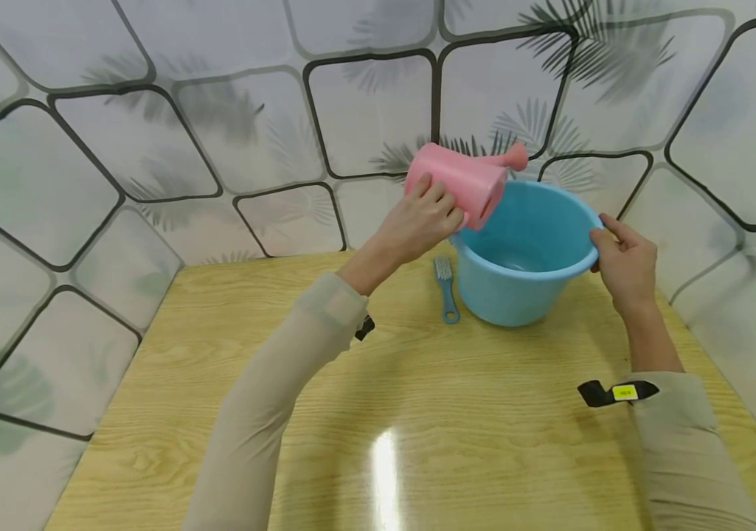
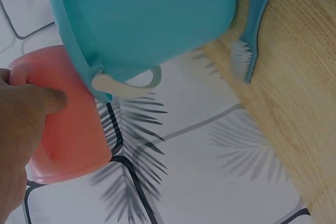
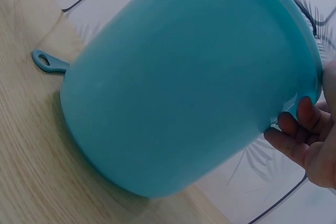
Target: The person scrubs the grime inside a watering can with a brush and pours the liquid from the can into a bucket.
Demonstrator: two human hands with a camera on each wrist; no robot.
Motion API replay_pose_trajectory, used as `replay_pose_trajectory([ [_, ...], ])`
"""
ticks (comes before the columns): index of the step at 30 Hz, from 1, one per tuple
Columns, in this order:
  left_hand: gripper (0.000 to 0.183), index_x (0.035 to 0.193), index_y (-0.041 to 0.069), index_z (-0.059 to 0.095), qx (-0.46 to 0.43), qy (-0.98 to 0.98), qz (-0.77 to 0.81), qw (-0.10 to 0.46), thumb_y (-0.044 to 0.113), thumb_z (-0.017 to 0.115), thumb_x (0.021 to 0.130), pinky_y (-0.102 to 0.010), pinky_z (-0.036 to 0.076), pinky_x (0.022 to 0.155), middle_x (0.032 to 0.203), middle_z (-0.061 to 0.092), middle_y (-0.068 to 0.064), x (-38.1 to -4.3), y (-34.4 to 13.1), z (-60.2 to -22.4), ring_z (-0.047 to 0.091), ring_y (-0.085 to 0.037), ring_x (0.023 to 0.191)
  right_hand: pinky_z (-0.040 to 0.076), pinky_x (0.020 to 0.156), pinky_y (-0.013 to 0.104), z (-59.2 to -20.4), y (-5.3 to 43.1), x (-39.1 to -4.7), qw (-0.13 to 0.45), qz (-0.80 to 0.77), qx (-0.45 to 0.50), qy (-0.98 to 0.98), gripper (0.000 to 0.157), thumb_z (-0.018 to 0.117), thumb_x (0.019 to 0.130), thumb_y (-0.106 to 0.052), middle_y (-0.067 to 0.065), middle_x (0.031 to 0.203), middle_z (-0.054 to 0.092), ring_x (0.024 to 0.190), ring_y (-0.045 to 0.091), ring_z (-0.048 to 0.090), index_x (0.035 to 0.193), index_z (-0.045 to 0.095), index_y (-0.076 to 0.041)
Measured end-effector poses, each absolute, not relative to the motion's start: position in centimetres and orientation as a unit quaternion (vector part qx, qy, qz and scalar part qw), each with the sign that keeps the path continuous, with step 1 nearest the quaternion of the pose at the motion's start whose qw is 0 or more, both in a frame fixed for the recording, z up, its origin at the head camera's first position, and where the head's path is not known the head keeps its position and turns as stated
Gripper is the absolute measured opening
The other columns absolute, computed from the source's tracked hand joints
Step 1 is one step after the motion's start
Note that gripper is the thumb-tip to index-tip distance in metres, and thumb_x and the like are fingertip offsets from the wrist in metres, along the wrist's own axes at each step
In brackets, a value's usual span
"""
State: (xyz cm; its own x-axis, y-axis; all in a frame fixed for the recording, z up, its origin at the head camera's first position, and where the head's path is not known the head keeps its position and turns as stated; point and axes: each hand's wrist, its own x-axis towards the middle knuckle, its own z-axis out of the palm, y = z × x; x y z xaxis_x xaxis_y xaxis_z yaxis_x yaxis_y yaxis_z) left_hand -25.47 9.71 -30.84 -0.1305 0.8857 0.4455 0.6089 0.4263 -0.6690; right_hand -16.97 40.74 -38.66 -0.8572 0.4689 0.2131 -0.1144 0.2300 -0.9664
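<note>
My left hand (image 1: pixel 420 221) grips a pink watering can (image 1: pixel 453 181), tipped on its side with its spout pointing right, at the left rim of a light blue basin (image 1: pixel 510 295). In the left wrist view the thumb lies against the can's wall (image 2: pixel 73 124), and a pale handle loop (image 2: pixel 126 86) hangs at the basin's rim. My right hand (image 1: pixel 626 262) pinches the basin's right rim, its fingers curled under the edge in the right wrist view. Inside the basin I see bare blue walls; part of the floor shows.
A blue brush (image 1: pixel 446 290) with white bristles lies on the wooden table (image 1: pixel 251 369), just left of the basin. Patterned wall covering (image 1: pixel 258 140) rises close behind the basin and along both sides of the table.
</note>
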Motion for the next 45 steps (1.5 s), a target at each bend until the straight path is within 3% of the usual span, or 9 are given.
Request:
replay_pose_trajectory([
  [20, 0.028, 0.087, 0.011, 0.065, -0.517, -0.725, 0.176, 0.420, 0.003, 0.043, 0.103, -0.044, 0.045, 0.097, 0.092, 0.064, -0.007, -25.4, 10.5, -30.5, 0.056, -0.027, 0.088, 0.047, 0.045, 0.015, -38.5, 40.7, -16.9, 0.246, 0.633, -0.108, -0.726, 0.052, 0.058, 0.097, -0.018, -0.014, 0.059, 0.065, 0.042, 0.001, 0.057, 0.143, 0.047, 0.004],
  [28, 0.028, 0.086, 0.011, 0.065, -0.518, -0.721, 0.175, 0.426, 0.004, 0.043, 0.102, -0.044, 0.044, 0.097, 0.090, 0.064, -0.007, -25.5, 10.9, -30.2, 0.056, -0.027, 0.087, 0.040, 0.035, 0.019, -38.1, 40.7, -16.8, 0.230, 0.617, -0.118, -0.743, 0.053, 0.056, 0.098, -0.020, -0.014, 0.056, 0.064, 0.039, 0.004, 0.055, 0.145, 0.045, 0.003],
  [38, 0.035, 0.083, 0.010, 0.063, -0.529, -0.708, 0.162, 0.439, 0.001, 0.035, 0.103, -0.045, 0.042, 0.099, 0.089, 0.064, -0.008, -25.6, 11.5, -29.8, 0.055, -0.028, 0.088, 0.041, 0.040, 0.017, -37.8, 40.7, -16.6, 0.213, 0.608, -0.116, -0.756, 0.055, 0.056, 0.098, -0.023, -0.014, 0.054, 0.060, 0.041, 0.002, 0.052, 0.145, 0.044, 0.003],
  [45, 0.040, 0.081, 0.011, 0.061, -0.525, -0.704, 0.159, 0.452, -0.001, 0.029, 0.104, -0.043, 0.038, 0.111, 0.088, 0.065, -0.009, -25.8, 12.0, -29.8, 0.059, -0.028, 0.091, 0.052, 0.056, 0.013, -37.7, 40.8, -16.5, 0.202, 0.645, -0.103, -0.729, 0.057, 0.058, 0.098, -0.019, -0.018, 0.070, 0.068, 0.057, -0.002, 0.065, 0.147, 0.040, 0.005],
])
